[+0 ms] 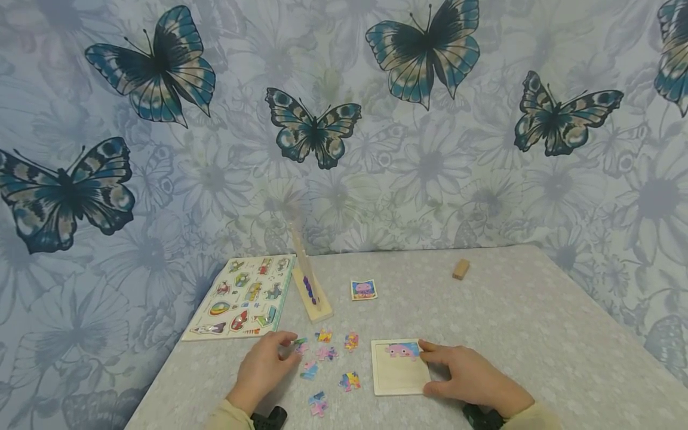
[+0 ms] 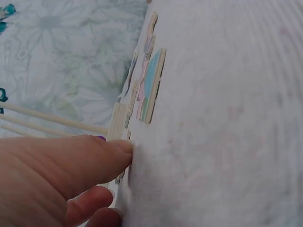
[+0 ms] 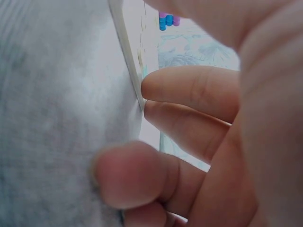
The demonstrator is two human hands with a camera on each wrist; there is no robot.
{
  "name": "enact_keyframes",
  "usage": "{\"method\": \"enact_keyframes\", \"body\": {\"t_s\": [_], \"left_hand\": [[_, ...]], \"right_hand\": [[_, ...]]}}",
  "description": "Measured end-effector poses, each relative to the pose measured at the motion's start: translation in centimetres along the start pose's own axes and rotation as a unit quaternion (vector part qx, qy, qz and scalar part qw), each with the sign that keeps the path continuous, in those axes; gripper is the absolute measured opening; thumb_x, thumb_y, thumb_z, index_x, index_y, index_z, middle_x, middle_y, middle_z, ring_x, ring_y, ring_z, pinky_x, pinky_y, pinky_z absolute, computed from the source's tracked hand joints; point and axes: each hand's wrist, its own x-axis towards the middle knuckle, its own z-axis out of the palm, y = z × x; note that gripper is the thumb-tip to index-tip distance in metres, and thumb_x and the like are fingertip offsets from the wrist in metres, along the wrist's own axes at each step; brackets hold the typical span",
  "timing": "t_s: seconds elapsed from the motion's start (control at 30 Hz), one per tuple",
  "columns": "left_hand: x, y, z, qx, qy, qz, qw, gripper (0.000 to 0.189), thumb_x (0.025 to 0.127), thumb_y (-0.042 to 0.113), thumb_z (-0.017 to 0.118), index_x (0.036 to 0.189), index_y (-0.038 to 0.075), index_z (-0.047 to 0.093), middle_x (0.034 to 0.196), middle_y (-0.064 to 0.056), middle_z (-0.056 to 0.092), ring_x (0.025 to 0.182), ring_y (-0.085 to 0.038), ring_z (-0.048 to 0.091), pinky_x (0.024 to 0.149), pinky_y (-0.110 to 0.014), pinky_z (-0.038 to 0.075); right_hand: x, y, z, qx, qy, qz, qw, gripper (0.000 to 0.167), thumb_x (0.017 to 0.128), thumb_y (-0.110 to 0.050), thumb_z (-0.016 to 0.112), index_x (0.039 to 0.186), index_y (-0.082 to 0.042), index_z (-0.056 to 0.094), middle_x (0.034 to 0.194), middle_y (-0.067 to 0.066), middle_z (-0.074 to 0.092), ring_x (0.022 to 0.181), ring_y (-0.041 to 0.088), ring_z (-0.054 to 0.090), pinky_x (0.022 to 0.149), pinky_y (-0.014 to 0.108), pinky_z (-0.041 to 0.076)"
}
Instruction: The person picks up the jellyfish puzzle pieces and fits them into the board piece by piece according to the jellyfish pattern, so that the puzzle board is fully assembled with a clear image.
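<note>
At the left of the loose jigsaw pieces, my left hand [image 1: 269, 364] pinches a small pink and green puzzle piece [image 1: 301, 346] between thumb and fingertips. In the left wrist view the thumb [image 2: 94, 158] partly hides what is held. My right hand [image 1: 467, 373] holds the right side of a square wooden puzzle tray [image 1: 400, 382], index finger at its upper corner and thumb at the lower one. Pieces with a pink face [image 1: 402, 350] fill the tray's top edge. Several loose pieces, among them a yellow-blue one [image 1: 350, 381] and a light-blue one [image 1: 309, 370], lie between the hands.
A picture board [image 1: 236, 298] lies at the back left beside a wooden stand [image 1: 322, 313] with upright rods and purple beads. Farther back are a small picture card [image 1: 364, 290] and a wooden block [image 1: 461, 269]. Butterfly-patterned walls [image 1: 430, 179] border the table.
</note>
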Motion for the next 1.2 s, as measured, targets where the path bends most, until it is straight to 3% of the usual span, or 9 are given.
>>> {"method": "enact_keyframes", "body": {"t_s": [0.4, 0.73, 1.2], "left_hand": [[0.5, -0.2, 1.2, 0.018, 0.024, 0.006, 0.9995, 0.037, 0.084, 0.042, 0.085, 0.115, 0.025, 0.075, 0.098, 0.009, 0.065, 0.074, -0.006, 0.054, 0.062, -0.031, 0.045], [0.3, -0.1, 1.2, 0.0, 0.021, 0.013, 0.9997, 0.028, 0.086, 0.033, 0.083, 0.112, 0.025, 0.075, 0.096, 0.01, 0.065, 0.07, -0.004, 0.053, 0.058, -0.028, 0.043], [0.1, 0.2, 1.3, -0.01, 0.014, 0.025, 0.9996, 0.037, 0.088, 0.026, 0.082, 0.123, 0.02, 0.072, 0.095, 0.01, 0.066, 0.069, -0.002, 0.054, 0.056, -0.028, 0.043]], "right_hand": [[0.0, 0.0, -0.2, -0.01, 0.005, -0.009, 0.9999, 0.073, 0.086, -0.061, 0.074, 0.138, -0.011, 0.066, 0.154, 0.01, 0.053, 0.133, 0.035, 0.058, 0.101, 0.056, 0.05], [-0.1, 0.1, 0.0, -0.005, -0.001, 0.0, 1.0, 0.073, 0.086, -0.062, 0.074, 0.139, -0.012, 0.066, 0.155, 0.008, 0.052, 0.134, 0.034, 0.057, 0.102, 0.056, 0.05], [-0.1, 0.0, -0.1, -0.006, 0.004, -0.005, 1.0, 0.073, 0.087, -0.062, 0.073, 0.139, -0.011, 0.065, 0.154, 0.009, 0.052, 0.134, 0.035, 0.058, 0.101, 0.057, 0.05]]}}
